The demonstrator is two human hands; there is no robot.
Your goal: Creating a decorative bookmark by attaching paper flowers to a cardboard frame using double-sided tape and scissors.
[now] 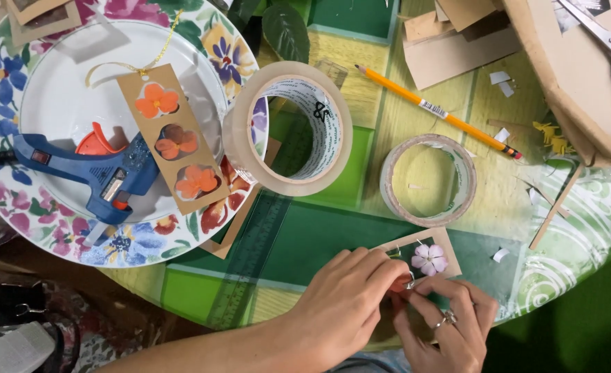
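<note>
Pinching one small card (pixel 426 257) with a pink flower, both hands, left (pixel 343 304) and right (pixel 450 328), work at the table's near edge (pixel 568 276). Two tape rolls (pixel 288 128) sit just behind. One plate (pixel 57 103) at the left edge holds one glue gun (pixel 84 173) and one tag (pixel 171 138) with three orange flowers. One pencil (pixel 437 110) lies farther back.

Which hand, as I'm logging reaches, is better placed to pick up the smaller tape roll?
Probably right: the right hand lies nearly straight below the smaller tape roll; the left hand sits further left.
</note>
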